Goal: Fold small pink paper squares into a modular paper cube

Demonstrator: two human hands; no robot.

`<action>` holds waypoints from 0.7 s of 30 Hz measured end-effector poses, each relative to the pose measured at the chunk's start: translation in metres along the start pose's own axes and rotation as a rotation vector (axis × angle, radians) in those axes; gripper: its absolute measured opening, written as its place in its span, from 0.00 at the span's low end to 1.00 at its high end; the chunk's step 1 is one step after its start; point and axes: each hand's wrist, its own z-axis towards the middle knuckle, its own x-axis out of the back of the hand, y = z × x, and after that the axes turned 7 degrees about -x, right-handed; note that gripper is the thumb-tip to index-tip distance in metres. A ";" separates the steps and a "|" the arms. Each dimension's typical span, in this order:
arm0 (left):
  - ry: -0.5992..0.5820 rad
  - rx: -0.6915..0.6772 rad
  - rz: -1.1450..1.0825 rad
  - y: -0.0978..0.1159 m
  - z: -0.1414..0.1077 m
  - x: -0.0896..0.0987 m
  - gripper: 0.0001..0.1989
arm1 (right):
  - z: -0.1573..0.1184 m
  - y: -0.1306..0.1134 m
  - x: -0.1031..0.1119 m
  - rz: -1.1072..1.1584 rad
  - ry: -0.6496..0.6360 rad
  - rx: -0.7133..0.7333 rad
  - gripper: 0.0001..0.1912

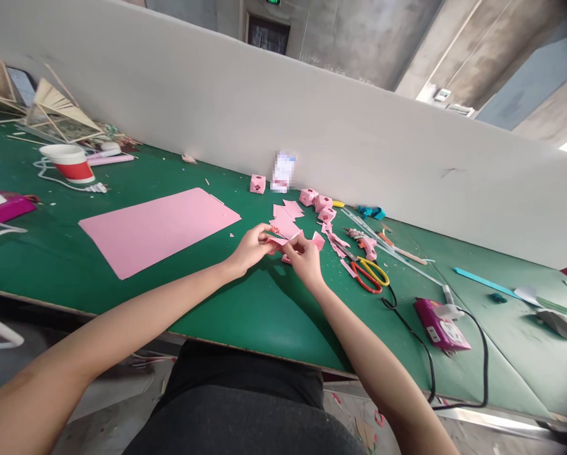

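A small piece of pink paper (278,241) is pinched between the fingers of my left hand (251,248). My right hand (306,258) grips the same piece from the other side, just above the green table. Some of the paper is hidden behind my fingers. Loose pink cut pieces (286,212) lie right behind my hands. Past them stand several folded pink paper shapes (308,196) with dark diamond openings, and one more folded box (257,184) sits further left. Scissors (372,273) with red and yellow handles rest to the right of my right hand.
A large pink sheet (160,230) lies left on the green table (245,316). At right are a pink glue gun (365,243) and a purple power strip (439,325) with a black cord. A paper cup (70,164) stands far left. A white partition (208,107) borders the back.
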 end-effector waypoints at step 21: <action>0.066 0.070 -0.065 0.003 0.005 0.008 0.21 | 0.004 -0.002 0.014 0.022 -0.080 0.101 0.22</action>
